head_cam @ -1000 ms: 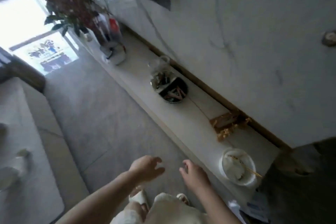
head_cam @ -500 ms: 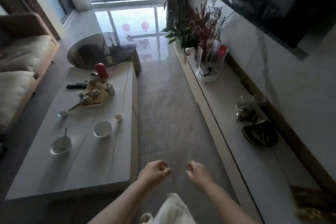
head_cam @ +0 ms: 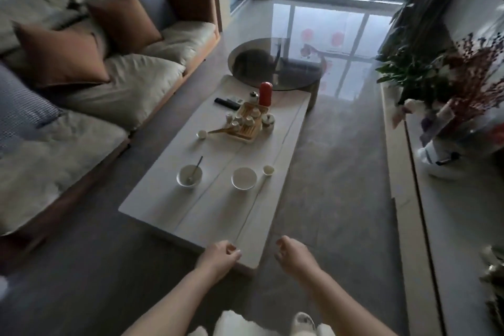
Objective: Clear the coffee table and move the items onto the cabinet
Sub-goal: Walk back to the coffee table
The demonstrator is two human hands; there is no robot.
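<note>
Head view: left hand (head_cam: 218, 256) and right hand (head_cam: 293, 255) hover at the near end of the coffee desk (head_cam: 218, 215), each grip loosely curled, holding nothing; on the desk stand a bowl with spoon (head_cam: 189, 176), an empty bowl (head_cam: 244, 178), a small cup (head_cam: 268, 170), a tea tray (head_cam: 246, 121) and a red bottle (head_cam: 265, 93); the cabinet (head_cam: 447, 226) runs along the right.

Pale coffee desk (head_cam: 245, 215) runs lengthwise: near end has a white bowl with a spoon (head_cam: 189, 175) on the left, an empty bowl (head_cam: 243, 178) and tiny cup (head_cam: 268, 170) to its right. Farther back sits a wooden tea tray (head_cam: 246, 122) with small cups, then a red bottle (head_cam: 265, 93) and black remote (head_cam: 226, 103). Long cabinet (head_cam: 461, 232) along the right.
</note>
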